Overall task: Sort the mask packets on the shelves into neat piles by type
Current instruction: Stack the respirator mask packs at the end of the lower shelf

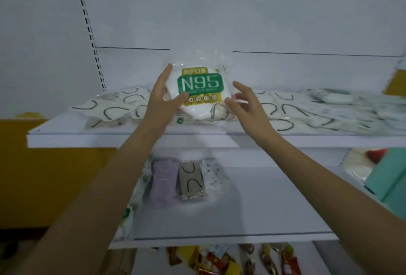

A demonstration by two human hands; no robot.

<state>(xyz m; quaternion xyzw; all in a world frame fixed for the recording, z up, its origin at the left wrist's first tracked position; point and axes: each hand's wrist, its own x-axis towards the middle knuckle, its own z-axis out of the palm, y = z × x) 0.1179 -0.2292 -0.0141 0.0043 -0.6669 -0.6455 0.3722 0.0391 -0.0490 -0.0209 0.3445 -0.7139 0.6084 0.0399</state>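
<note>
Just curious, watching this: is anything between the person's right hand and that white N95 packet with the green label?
Nothing visible. The right hand is open beside the white plastic N95 packet with the green label; the left hand holds its left side.

Left hand [161, 99] grips N95 packet [201, 90]; right hand [245, 104] beside.

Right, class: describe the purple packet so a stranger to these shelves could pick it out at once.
Find the middle shelf, below the one with the N95 packet. Three packets lie side by side near its back. Take the purple packet, leftmost: beside it lie a grey-brown packet and a spotted packet.
</note>
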